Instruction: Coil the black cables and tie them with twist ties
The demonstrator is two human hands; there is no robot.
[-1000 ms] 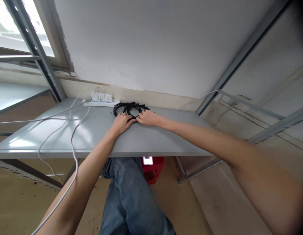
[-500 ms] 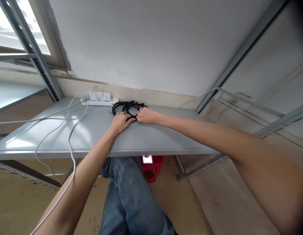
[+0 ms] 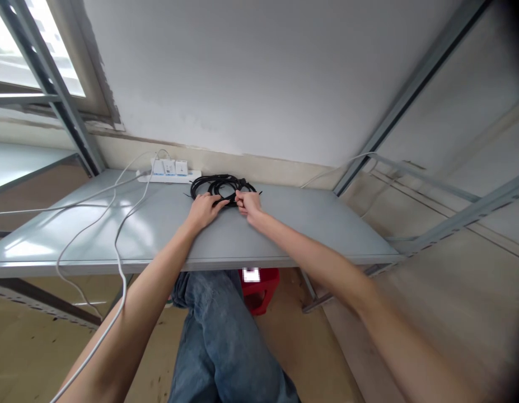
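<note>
A coiled black cable (image 3: 204, 182) lies on the grey metal shelf (image 3: 242, 246), near the wall. On the coil's front left side rests my left hand (image 3: 204, 209), its fingers closed round the near strands. My right hand (image 3: 249, 204) is at the coil's front right, with fingers curled in a pinch on the cable. Both hands are close together but apart. Part of the coil is hidden behind the fingers.
A white power strip (image 3: 171, 177) with plugged-in adapters stands left of the coil against the wall. White cords (image 3: 118, 240) run over the shelf's left part and front edge. Metal posts (image 3: 355, 168) rise at both sides. Below is a red stool (image 3: 259, 294).
My right forearm has swung down and toward me, and the right hand has turned. More of the coil's right side now shows. My left hand has hardly moved.
</note>
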